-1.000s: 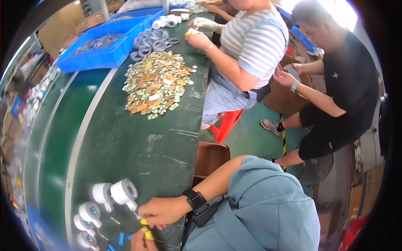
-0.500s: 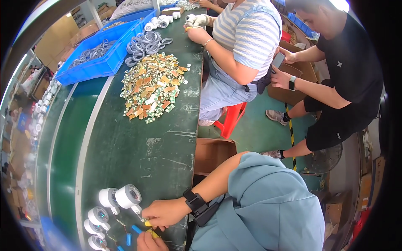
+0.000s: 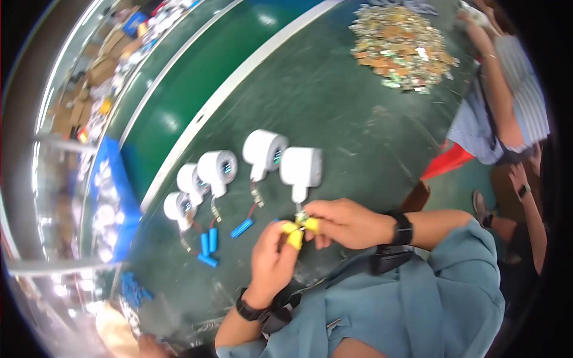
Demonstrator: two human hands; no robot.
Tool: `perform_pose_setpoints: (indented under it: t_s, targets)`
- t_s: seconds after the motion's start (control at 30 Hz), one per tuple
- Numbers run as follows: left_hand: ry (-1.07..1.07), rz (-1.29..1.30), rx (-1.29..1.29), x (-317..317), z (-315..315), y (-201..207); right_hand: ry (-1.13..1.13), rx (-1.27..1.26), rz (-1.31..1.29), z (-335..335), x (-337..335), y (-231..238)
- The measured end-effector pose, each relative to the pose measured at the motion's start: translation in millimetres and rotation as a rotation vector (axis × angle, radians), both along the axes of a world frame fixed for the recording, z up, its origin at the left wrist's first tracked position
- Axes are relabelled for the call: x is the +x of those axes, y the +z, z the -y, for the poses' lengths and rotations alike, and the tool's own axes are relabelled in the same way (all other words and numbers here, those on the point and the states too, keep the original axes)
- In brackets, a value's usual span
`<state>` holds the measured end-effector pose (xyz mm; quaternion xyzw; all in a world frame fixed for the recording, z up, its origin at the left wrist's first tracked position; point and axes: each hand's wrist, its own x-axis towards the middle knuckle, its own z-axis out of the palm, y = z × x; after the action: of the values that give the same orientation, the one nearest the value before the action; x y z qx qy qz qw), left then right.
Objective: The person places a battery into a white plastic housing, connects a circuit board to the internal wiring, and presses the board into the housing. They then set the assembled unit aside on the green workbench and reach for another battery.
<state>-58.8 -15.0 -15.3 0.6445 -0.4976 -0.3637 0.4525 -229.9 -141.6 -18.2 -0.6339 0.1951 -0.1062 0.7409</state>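
My right hand (image 3: 352, 222) is closed, its fingertips pinching a small circuit board (image 3: 301, 216) below a white round lamp-like housing (image 3: 300, 168). My left hand (image 3: 271, 265) meets it there, thumb and finger pressed together; what lies between them is too small and blurred to name. Yellow covers (image 3: 295, 238) sit on fingertips of both hands. A second white housing (image 3: 262, 149) stands just left of the first, wired to a blue cylindrical cell (image 3: 242, 228). Further left are several similar housings, among them one (image 3: 216, 170) with wires, small boards and blue cells (image 3: 213, 240).
A heap of small circuit boards (image 3: 403, 48) covers the far right of the green table (image 3: 334, 113). Along the left runs a green conveyor (image 3: 179, 89) with a pale rail. Blue pieces (image 3: 134, 290) lie at the lower left. A person (image 3: 507, 95) sits at the right.
The view has swung toward the table, so the housings and my hands appear nearer the middle. My two hands have come together at the board under the rightmost housing.
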Motion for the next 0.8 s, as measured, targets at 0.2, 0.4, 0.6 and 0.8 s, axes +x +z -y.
perform_pose_setpoints:
  t_s: [0.2,0.4,0.6,0.8]
  targets:
    - [0.044,0.017,-0.047,1,0,3,0.074,0.022,0.008,2,3,1]
    - [-0.020,0.000,0.046,6,-1,10,0.062,-0.002,-0.011,1,4,2]
    - [-0.031,0.086,0.013,4,2,15,0.076,-0.043,-0.023,0,3,2]
    - [-0.067,0.095,0.030,8,2,12,0.037,-0.085,-0.009,-2,2,2]
